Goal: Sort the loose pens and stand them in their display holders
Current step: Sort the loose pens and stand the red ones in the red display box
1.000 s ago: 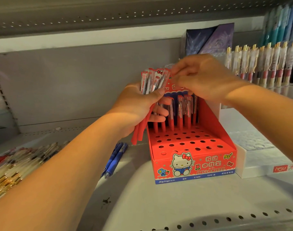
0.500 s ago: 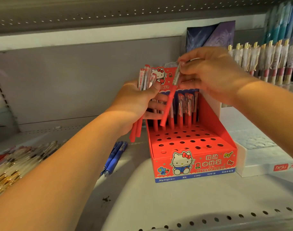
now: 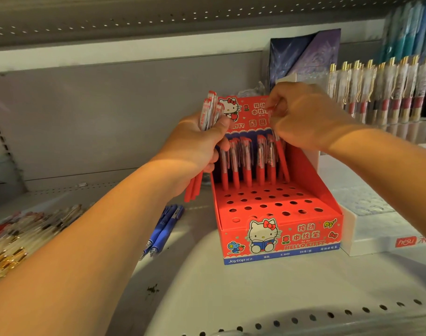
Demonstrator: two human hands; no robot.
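Now the red pen [image 3: 282, 163] hangs a little tilted over the far row of the red box [image 3: 275, 238], with its tip close to a hole at the right end, just beside the standing pens [image 3: 246, 161] already in that row. The right hand [image 3: 311, 120] pinches its upper end with curled fingers. To do this well, I think the pen should first be made upright, its tip set over the free hole, then pushed straight down without knocking its neighbours. The left hand [image 3: 197, 144] grips a bundle of red pens [image 3: 209, 112] just left of the box. Blue pens [image 3: 163, 226] lie on the shelf [image 3: 255, 299] further left. Compared with half a second ago, the pen and right hand have come lower, from the box's back card toward the holes
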